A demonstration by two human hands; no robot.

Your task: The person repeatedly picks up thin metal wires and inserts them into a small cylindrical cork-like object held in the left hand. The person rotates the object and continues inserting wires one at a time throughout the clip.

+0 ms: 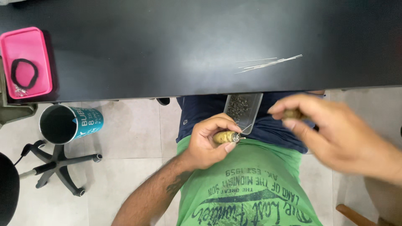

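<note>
Hands lie nearest the camera, above a green printed shirt and dark blue shorts. We see the left hand with its grip closed around a small yellowish, rounded piece, held between thumb and curled fingers. A short metal fitting projects from the right end of that piece, and a thin wire rises from it toward the tray. The right hand is blurred; its fingers are pinched on a small brownish item, so we read this grip as closed on it, though the item's shape cannot be told. The 2 hands are apart, with the tray between them.

A clear, narrow tray rests on the lap just beside the left hand, its far end under the counter edge; it holds a heap of small dark pieces.

Farther out, the black counter carries a loose bundle of thin metal wires to the right of centre. At its left edge sits a pink tray holding a black loop and a few small metal bits. Below the counter, on the tiled floor, we note a teal cup lying on its side over a chair base.
</note>
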